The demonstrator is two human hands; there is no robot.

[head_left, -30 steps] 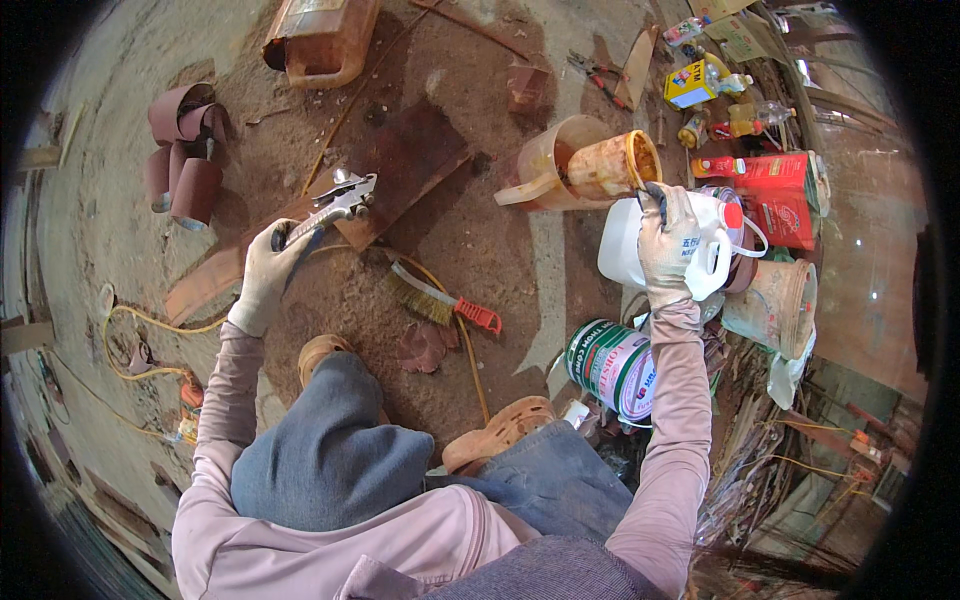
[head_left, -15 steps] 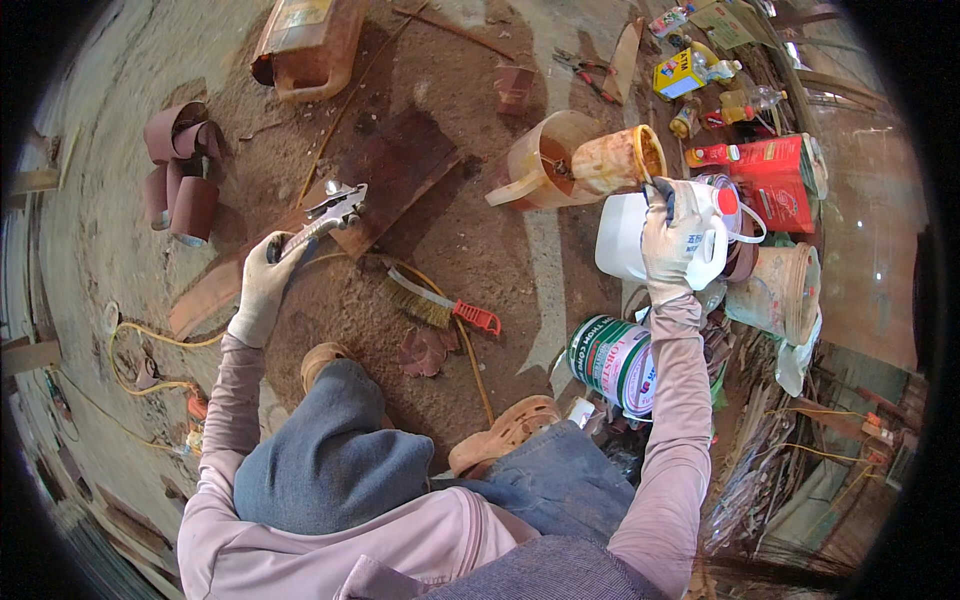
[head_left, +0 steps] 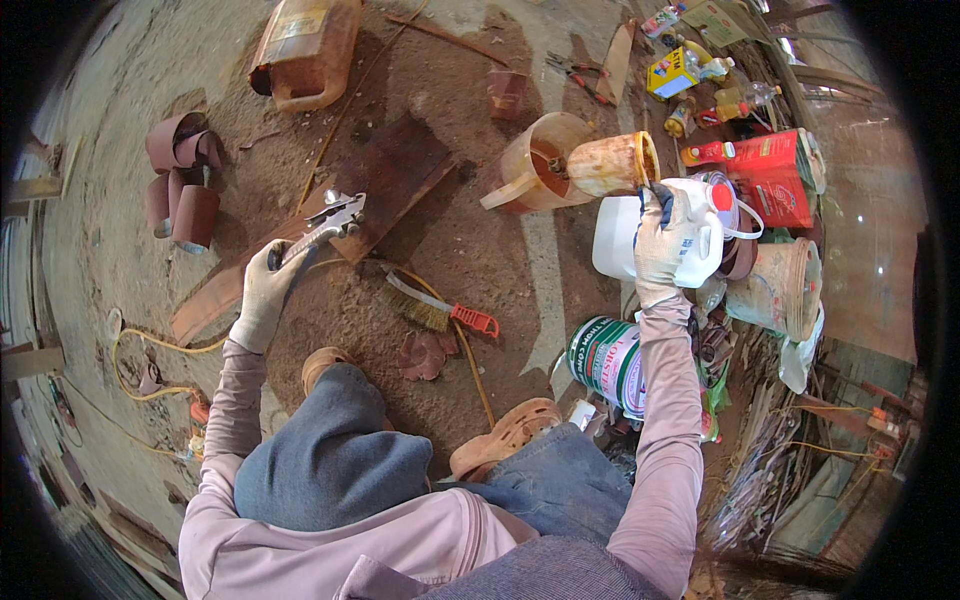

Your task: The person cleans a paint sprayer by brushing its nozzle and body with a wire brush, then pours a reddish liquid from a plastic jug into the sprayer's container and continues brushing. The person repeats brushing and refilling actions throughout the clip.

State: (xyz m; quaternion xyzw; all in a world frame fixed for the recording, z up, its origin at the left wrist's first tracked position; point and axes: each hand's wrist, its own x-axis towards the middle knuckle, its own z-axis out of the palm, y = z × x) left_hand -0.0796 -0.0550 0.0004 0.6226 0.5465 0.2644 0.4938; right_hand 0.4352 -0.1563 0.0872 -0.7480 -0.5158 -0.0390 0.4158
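My gloved left hand (head_left: 266, 290) is closed around a silver metal hand tool (head_left: 335, 222), its knobbed head pointing away from me; its exact kind is unclear. Under the tool's head lies a dark stained board (head_left: 395, 185) on the ground. To the right, my gloved right hand (head_left: 664, 245) grips the rim of a stained pale plastic cup (head_left: 605, 165). The cup is tipped on its side, its base end at the mouth of a translucent jug (head_left: 530, 168) holding brown residue. Partly behind my right hand stands a white plastic jerrycan (head_left: 614, 240) with a red cap.
A red-handled wire brush (head_left: 475, 320), a yellow hose (head_left: 468, 362) and a crumpled brown sanding sheet (head_left: 422, 356) lie before my feet. Sandpaper rolls (head_left: 195, 215) rest at left. A green-and-white paint can (head_left: 610, 365), pliers (head_left: 582, 78) and several bottles line the right.
My right hand and the cup have shifted slightly left and a little downward. My left hand still holds the metal tool in nearly the same place.
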